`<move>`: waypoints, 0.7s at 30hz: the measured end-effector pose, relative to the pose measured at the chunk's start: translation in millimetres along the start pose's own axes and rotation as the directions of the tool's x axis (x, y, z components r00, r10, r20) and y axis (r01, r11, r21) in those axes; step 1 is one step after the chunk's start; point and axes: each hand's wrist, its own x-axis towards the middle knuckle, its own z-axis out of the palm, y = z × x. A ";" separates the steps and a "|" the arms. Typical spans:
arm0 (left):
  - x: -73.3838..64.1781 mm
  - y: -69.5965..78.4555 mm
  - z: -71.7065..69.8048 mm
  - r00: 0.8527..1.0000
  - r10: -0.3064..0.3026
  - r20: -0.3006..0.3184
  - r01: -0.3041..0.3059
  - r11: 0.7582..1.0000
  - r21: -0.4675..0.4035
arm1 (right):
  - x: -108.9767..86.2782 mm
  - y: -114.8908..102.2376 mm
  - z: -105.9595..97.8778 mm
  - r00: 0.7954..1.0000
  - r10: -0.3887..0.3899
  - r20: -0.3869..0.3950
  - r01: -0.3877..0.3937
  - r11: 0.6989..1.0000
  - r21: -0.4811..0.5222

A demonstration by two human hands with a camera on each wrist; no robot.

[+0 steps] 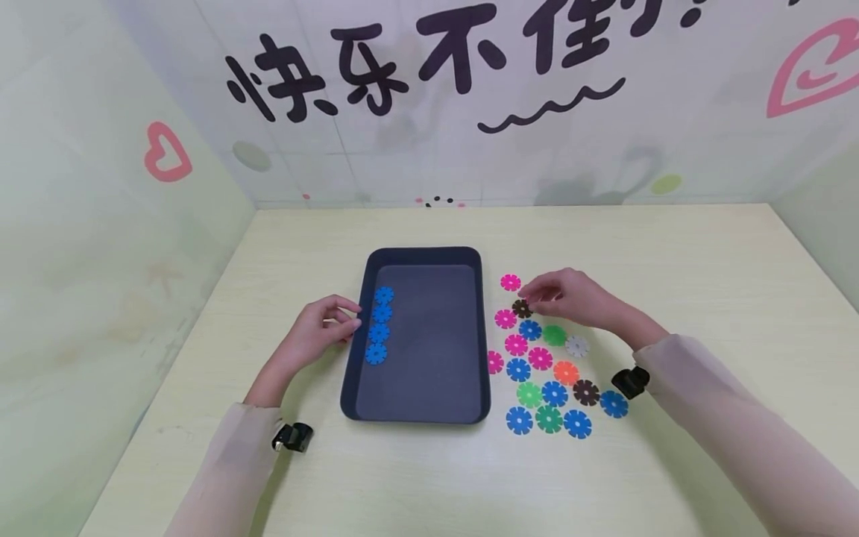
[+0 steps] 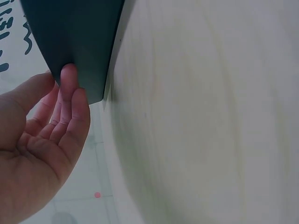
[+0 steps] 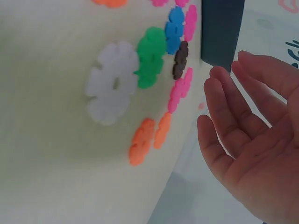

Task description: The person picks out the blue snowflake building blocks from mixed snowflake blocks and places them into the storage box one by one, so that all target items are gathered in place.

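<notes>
**A reach to the right**

My left hand (image 1: 318, 330), fingers relaxed, touches the tray (image 1: 436, 343); my right hand (image 1: 572, 300), loosely parted, seemingly empty, is by loose discs (image 1: 567, 373) beside it. Picking one seems the step, calling for a fingertip pinch. Four blue discs (image 1: 379, 333) lie inside.

A pale wood-grained tabletop (image 1: 429, 481) carries a dark rectangular, raised-rim tray (image 1: 429, 350) and, just right of it, scattered round, notched, multicoloured discs (image 1: 544, 361).
</notes>
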 end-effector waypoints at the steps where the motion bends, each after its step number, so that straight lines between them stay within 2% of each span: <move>1: 0.1 0.0 0.0 1.000 0.001 0.000 -0.001 1.000 0.000 | -2.2 1.2 1.3 1.000 0.002 0.002 -0.002 1.000 -0.007; 10: -0.2 0.2 -0.3 1.000 -0.007 0.002 0.007 1.000 -0.002 | -17.4 14.4 12.7 0.999 0.002 -0.034 -0.005 0.998 -0.066; 21: -0.6 1.2 -0.5 1.000 -0.014 0.000 0.014 1.000 0.002 | -18.8 15.9 23.2 0.999 0.026 -0.032 -0.028 0.997 -0.075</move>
